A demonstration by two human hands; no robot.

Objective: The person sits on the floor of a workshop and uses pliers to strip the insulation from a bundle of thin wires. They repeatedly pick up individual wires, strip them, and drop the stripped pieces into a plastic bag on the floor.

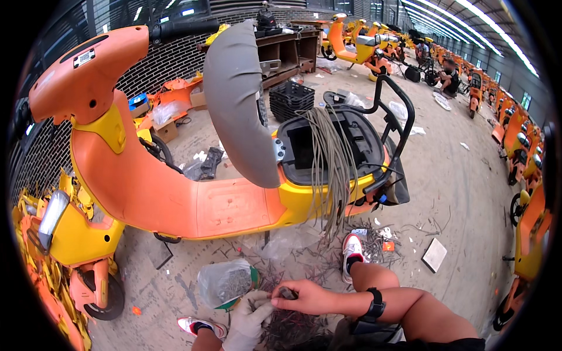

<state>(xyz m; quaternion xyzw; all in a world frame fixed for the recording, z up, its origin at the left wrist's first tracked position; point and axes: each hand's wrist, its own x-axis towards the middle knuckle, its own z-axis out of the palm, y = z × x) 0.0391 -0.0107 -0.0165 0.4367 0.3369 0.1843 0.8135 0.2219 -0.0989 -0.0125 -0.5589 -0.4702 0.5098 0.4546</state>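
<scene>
My left hand [250, 319] wears a pale work glove and is closed on a bunch of thin grey strips above a dark pile [290, 327] of the same strips on the floor. My right hand [304, 295] is bare, with a black watch on the wrist. Its fingers pinch a small dark piece right beside the glove. A clear plastic bag [225, 282] with small grey bits lies over a green-rimmed dish just left of the hands. An orange and yellow scooter [175, 193] stands in front of me, its seat [240, 99] raised, a bundle of grey ties [331, 164] hanging over the open compartment.
Another orange scooter front [64, 257] stands at the left. A white flat tile [434, 255] lies on the floor to the right. Black crates [291, 99] and a shelf stand behind. Rows of orange scooters [521, 158] line the right side, where a person [449, 76] crouches far off.
</scene>
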